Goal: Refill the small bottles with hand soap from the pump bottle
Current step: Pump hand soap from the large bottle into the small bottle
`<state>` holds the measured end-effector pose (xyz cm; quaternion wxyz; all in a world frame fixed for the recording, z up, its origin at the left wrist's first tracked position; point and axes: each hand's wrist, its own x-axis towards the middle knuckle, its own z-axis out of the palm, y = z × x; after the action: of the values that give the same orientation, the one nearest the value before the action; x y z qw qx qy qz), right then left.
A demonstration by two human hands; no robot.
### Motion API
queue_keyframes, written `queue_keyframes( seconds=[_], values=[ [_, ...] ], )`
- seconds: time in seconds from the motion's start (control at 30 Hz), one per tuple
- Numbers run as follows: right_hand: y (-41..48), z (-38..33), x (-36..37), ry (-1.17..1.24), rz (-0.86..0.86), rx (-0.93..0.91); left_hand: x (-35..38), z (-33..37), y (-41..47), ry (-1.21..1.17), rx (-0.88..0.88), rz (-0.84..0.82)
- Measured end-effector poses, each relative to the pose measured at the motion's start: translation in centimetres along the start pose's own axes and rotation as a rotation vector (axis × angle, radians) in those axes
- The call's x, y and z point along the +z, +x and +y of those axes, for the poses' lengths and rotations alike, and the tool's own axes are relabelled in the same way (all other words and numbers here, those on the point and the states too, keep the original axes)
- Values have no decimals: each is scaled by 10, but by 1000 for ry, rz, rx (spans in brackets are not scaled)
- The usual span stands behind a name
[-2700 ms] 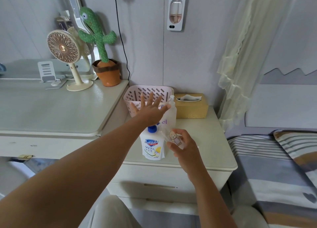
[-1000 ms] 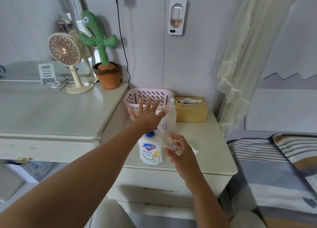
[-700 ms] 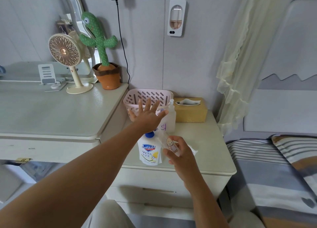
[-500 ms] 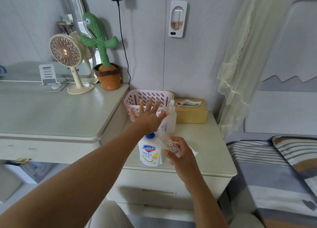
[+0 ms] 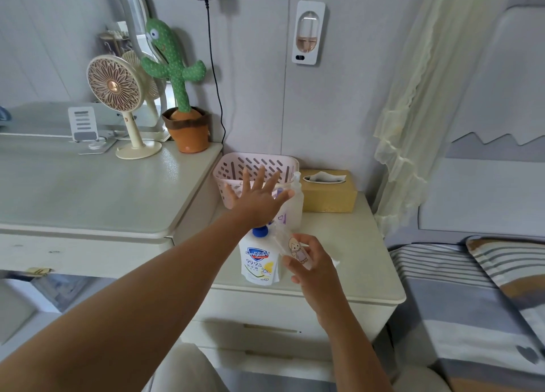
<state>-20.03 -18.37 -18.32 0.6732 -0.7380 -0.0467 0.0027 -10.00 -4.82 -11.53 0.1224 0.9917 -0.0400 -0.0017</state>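
Head, left hand (image 5: 259, 204) unmoved (pump (image 5: 261, 233) still pressed)

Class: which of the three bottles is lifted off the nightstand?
The small clear bottle with the cartoon sticker, gripped tilted by the right hand; the Safeguard pump bottle and taller clear bottle stand on it.

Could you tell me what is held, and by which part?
The right hand grips the small bottle by its lower body; the left hand holds nothing.
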Motion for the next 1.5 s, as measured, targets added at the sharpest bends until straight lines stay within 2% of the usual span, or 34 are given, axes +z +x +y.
queue_keyframes(
  seconds=[0.17,0.43,0.6,0.7,1.03,1.27,1.43,1.5],
  values=[
    [2,6,4,6,-3,17,16,-10,10,-92,-92,5],
    [6,-2,-2,-10,-11,-13,5,-9,14,39,-18,6],
    [5,3,1,-12,-15,-6,12,-11,7,-67,-50,20],
    [3,6,4,-15,-8,6,12,-9,3,8,-36,-16],
    [2,1,2,3,-26,-3,-8,2,-8,19,6,-27],
    [1,4,5,9,-17,13,5,-5,-3,-109,-100,-74],
    [2,-3,2,2,-25,8,-22,11,-22,16,34,-107],
    [3,-2,1,-5,-21,4,-26,13,-25,-15,41,-119]
  ],
)
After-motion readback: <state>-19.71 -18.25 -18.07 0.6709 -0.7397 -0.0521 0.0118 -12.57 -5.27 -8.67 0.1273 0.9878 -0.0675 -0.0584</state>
